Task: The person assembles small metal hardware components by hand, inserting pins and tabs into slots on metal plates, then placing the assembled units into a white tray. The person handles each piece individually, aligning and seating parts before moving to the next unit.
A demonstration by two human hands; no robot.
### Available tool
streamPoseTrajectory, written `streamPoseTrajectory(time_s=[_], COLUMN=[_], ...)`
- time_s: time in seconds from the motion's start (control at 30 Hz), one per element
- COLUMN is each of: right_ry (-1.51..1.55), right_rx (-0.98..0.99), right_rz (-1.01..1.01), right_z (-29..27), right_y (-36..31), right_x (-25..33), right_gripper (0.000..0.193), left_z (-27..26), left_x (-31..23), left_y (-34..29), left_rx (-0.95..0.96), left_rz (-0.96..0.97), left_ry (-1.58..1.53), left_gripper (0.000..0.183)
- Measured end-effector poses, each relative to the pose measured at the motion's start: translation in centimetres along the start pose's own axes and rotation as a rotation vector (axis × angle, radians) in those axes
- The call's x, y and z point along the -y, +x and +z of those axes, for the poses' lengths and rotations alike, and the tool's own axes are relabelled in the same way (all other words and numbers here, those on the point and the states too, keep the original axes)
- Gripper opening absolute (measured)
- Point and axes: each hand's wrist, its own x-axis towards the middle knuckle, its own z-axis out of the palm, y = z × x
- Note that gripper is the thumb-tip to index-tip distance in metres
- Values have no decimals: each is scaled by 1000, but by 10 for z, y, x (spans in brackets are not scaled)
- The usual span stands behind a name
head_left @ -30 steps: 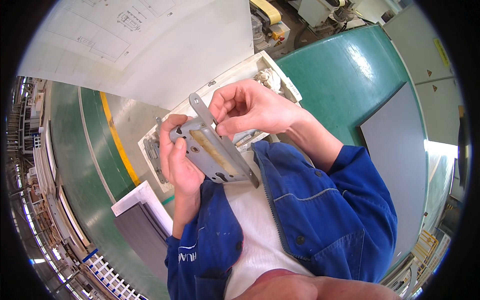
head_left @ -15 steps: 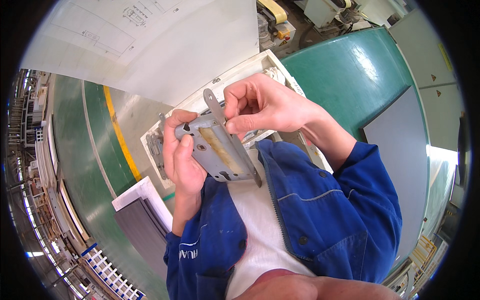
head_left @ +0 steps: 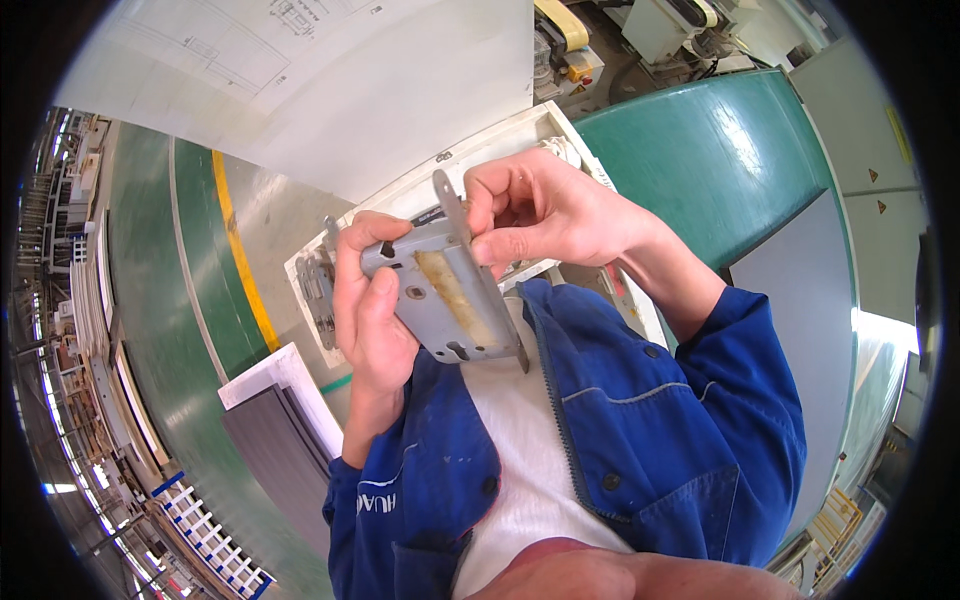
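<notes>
Lock case (head_left: 445,300): grey metal, clasped in left hand (head_left: 370,310); right hand (head_left: 540,215) fingers pinched on top edge.

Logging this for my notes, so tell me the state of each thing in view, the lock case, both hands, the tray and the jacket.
Grey lock case: held up, tilted, off the tray.
Left hand: gripping the case's side.
Right hand: fingers pinching the case's upper edge.
White tray: below the hands, holding metal parts.
Blue jacket: unfastened.
</notes>
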Motion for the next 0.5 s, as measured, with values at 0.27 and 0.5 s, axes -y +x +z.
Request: streamPoseTrajectory(time_s=[0.27,0.5], right_ry=[281,482], right_rx=[27,53], right_rz=[37,63], right_z=[-10,-8], right_y=[-1,-1], right_x=[-23,-33], right_gripper=[18,19], left_z=[-1,-2], left_x=[4,10], left_y=[4,6], left_rx=[-9,27], left_rz=[-22,7], left_ry=[59,-23], left_gripper=[36,35])
